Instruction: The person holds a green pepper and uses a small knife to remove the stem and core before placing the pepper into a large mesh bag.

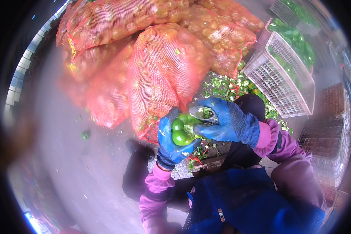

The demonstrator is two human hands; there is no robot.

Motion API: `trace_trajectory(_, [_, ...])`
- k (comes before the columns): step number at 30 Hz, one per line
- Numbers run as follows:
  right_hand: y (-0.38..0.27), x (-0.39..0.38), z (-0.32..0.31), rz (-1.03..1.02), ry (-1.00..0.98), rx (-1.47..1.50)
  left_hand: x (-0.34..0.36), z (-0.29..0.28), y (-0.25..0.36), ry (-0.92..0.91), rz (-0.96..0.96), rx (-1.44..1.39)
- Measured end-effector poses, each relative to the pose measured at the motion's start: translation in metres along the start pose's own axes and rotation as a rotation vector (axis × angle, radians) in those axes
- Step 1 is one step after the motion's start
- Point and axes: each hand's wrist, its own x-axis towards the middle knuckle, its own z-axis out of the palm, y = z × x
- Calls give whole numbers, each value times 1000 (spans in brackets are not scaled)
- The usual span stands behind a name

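Observation:
My left hand (166,137), in a blue glove, is closed around a shiny green bell pepper (179,132) in front of my body. Pale, ragged flesh shows on the pepper's right side. In my right hand (227,121), also gloved in blue, is a metal corer (201,113) with an oval rim and green bits inside it. The corer is right beside the pepper; whether its edge touches the flesh is hard to tell. Small scraps cling to both gloves. The pepper's underside is hidden by my left palm.
Red mesh sacks (165,58) full of round produce pile up ahead. A tilted pale plastic crate (273,76) stands at the right, with green peppers (296,41) beyond it. Trimmings (224,85) litter the floor, and stacked crates (323,136) line the far right.

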Motion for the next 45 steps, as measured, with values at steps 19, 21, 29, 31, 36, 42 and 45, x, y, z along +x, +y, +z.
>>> trace_trajectory(19, [25,6,-45,-148,-153,-367,26,43,22,20,-38,59])
trace_trajectory(21, [29,8,-43,-221,-223,-527,24,45,16,25,-93,-51])
trace_trajectory(29, [74,40,-88,-159,399,-209,38,63,50,144,-235,-586])
trace_trajectory(31, [39,14,-94,341,-27,250,44,67,46,125,-101,-453])
trace_trajectory(36, [74,-49,-111,97,138,941,128,128,69,18,134,-210])
trace_trajectory(42, [106,-49,-211,-29,903,1468,187,159,97,-119,511,119])
trace_trajectory(45, [176,-105,-293,-147,806,1136,165,125,35,56,349,-38])
